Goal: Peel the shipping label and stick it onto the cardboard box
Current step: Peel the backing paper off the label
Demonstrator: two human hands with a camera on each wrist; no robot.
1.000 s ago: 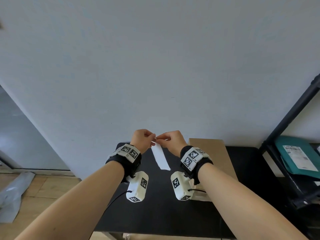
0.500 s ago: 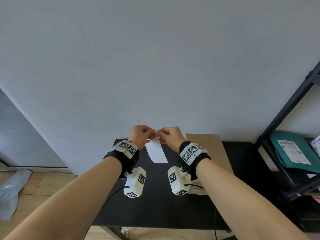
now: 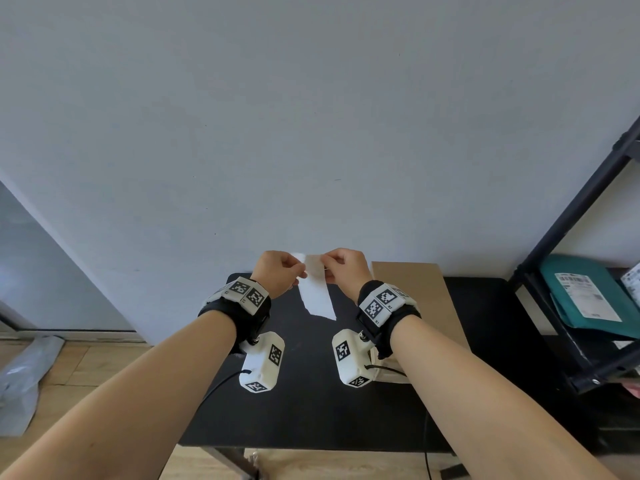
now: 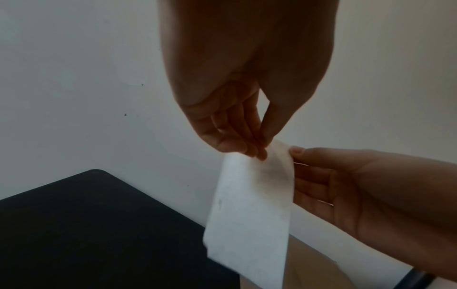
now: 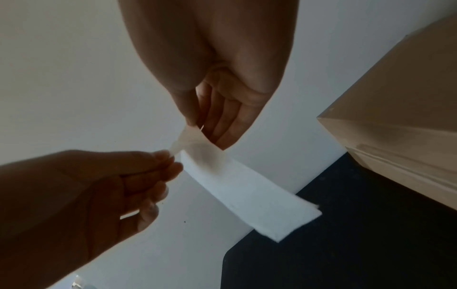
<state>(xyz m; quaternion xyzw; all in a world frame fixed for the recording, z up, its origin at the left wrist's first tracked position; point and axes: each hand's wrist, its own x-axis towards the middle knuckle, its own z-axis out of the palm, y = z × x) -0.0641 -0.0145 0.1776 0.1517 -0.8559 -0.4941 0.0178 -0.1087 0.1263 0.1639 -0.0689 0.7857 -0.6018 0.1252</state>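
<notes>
A white shipping label (image 3: 317,296) hangs in the air above the black table (image 3: 311,410), held at its top edge by both hands. My left hand (image 3: 282,271) pinches one layer at the top left corner; in the left wrist view its thumb and fingertips (image 4: 257,150) close on the paper (image 4: 249,215). My right hand (image 3: 341,268) pinches the other layer, which shows in the right wrist view as a thin translucent strip (image 5: 188,140) pulling away from the white sheet (image 5: 247,191). The cardboard box (image 3: 412,296) stands on the table to the right, behind my right wrist.
A plain wall rises directly behind the table. A black metal shelf (image 3: 571,216) stands at the right, with a teal mailer bag (image 3: 588,292) on it. A grey plastic bag (image 3: 24,372) lies on the wooden floor at the left.
Both hands have drifted slightly apart at the top of the label, and the two layers have started to split there. The label hangs a little more squarely towards me.
</notes>
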